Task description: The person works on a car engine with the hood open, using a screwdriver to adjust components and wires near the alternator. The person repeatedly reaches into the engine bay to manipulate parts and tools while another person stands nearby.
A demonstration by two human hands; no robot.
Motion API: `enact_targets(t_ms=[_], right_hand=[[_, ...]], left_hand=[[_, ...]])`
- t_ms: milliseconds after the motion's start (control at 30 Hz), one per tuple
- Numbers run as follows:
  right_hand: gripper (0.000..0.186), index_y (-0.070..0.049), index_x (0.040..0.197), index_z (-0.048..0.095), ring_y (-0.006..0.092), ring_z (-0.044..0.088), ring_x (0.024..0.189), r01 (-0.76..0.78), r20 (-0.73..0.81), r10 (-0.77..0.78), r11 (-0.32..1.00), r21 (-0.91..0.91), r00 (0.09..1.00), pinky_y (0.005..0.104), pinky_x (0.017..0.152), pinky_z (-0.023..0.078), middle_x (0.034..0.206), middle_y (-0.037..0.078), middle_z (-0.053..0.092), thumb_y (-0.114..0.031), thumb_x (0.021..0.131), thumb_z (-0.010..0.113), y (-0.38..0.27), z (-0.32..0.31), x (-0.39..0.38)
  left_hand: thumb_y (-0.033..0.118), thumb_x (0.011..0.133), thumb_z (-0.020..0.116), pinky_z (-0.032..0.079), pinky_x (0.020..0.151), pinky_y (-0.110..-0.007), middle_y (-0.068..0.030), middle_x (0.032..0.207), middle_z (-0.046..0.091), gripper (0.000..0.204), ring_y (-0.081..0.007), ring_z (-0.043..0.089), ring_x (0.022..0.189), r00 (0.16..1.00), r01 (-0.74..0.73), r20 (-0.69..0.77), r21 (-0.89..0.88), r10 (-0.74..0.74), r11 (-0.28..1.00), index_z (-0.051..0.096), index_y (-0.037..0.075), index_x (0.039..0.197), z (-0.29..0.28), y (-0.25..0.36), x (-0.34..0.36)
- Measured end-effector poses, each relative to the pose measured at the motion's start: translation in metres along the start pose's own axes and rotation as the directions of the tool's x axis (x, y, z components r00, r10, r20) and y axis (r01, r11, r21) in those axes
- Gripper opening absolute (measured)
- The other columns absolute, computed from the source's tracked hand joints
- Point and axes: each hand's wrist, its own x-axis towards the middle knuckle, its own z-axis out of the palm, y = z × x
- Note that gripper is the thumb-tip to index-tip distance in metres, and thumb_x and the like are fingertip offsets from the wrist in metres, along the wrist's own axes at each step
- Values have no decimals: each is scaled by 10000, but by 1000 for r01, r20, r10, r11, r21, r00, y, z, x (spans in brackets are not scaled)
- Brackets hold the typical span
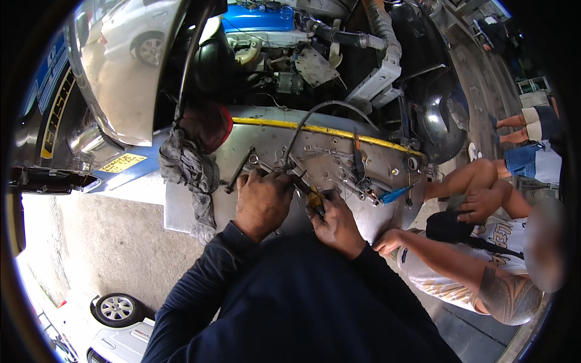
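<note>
My left hand (263, 204) is closed at the metal sheet (193, 215), where a black hose (321, 104) curves down to its fingertips; what exactly they grip is hard to make out. My right hand (336, 224) holds a yellow tool or fitting (315, 199) on a dark bar that reaches toward my left fingers. Beside my hands lie a dark bar tool (239, 170), several wrenches (345, 180), an orange-handled screwdriver (357, 154) and a blue-handled tool (393, 195). A grey rag (187, 169) and a red-and-black cloth (206, 124) rest to the left.
An open engine bay (275, 60) lies beyond the sheet and its yellow strip (272, 124). A dark vehicle (42, 121) stands at left, a white car (121, 333) at lower left. A person (448, 266) crouches close at right; other people (538, 163) are behind.
</note>
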Motion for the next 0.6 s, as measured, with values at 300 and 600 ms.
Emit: enact_targets(t_ms=[300,600], right_hand=[[329,79,1060,646,442,567,1084,105,-75,-133,947,-303,988,521,942,471,1180,264,560,-169,857,724,-11,-28,16],[265,63,1085,648,447,582,1079,106,-42,-101,983,150,994,498,938,484,1189,265,570,-110,885,666,-7,-23,21]], left_hand=[[218,962,692,542,909,-409,-215,1088,728,335,-346,707,1058,977,175,211,-719,-29,673,654,-19,1196,-19,9,18],[314,903,779,547,687,-409,-202,861,703,371,-347,709,767,998,7,-53,-556,-44,831,658,-23,1001,1,11,19]])
